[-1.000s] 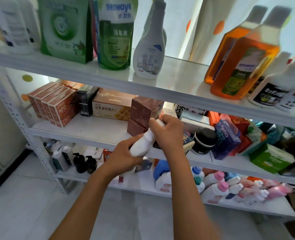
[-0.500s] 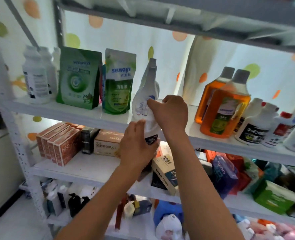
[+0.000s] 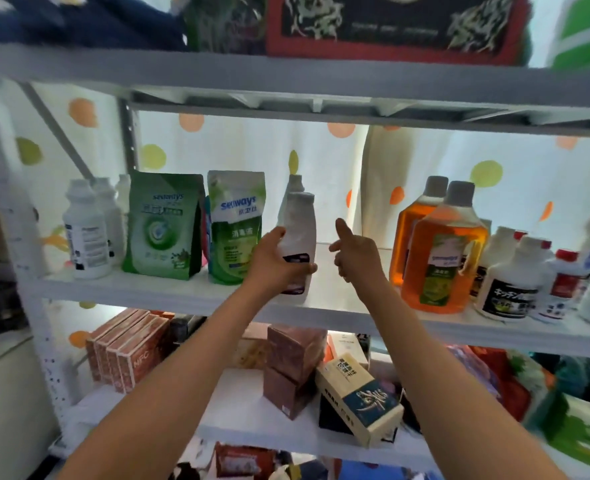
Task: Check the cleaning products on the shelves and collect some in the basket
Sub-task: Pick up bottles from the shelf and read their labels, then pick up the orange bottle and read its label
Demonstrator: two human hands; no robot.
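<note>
Left hand (image 3: 274, 263) wrapped around a white spray bottle (image 3: 298, 237) standing upright on the white shelf (image 3: 338, 306), just right of a green refill pouch (image 3: 235, 226), right hand (image 3: 355, 251) beside it, fingers loosely spread, holding nothing, orange bottles (image 3: 438, 251) further right

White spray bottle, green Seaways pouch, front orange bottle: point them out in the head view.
white spray bottle (image 3: 298, 230), head view, upper body above the left hand
green pouch (image 3: 235, 233), head view, middle of its front label
orange bottle (image 3: 443, 261), head view, front of its body at the label
</note>
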